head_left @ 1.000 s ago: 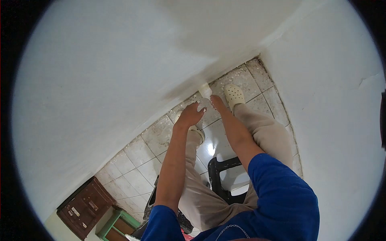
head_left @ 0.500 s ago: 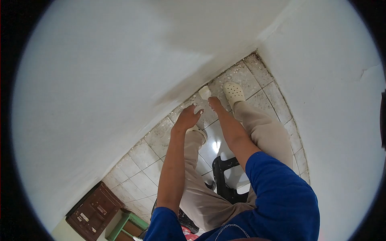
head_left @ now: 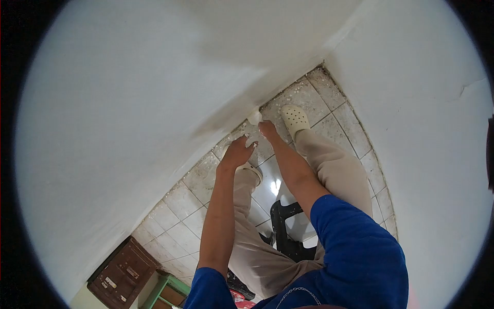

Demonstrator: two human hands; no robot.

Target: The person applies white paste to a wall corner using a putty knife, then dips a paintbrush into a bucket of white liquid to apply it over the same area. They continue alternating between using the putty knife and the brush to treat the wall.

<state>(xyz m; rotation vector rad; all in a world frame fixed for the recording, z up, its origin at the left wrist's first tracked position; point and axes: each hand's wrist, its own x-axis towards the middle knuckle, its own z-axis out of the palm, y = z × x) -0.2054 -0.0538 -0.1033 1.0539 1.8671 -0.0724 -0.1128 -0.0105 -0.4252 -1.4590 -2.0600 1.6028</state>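
My right hand (head_left: 267, 129) is closed round the handle of a pale, wide-ended tool (head_left: 254, 117), whose broad end touches the base of the white wall (head_left: 154, 92) where it meets the floor. The handle is mostly hidden by my fingers. Just to the left, my left hand (head_left: 240, 152) hangs over the tiles with thumb and fingers apart, near my left shoe. White bits stick to its fingertips. Pale crumbs lie on the dirty floor tiles (head_left: 200, 173) along the wall.
A cream clog (head_left: 296, 118) is on my right foot, near the wall corner. A black stool (head_left: 280, 226) stands between my legs. A brown cabinet (head_left: 123, 273) and a green shelf (head_left: 167, 288) are at the lower left. Another white wall (head_left: 427, 129) rises at the right.
The tool and my right hand have moved slightly left, and the tool's broad end is now against the wall base. The whole view has shifted slightly. My left hand keeps its open shape.
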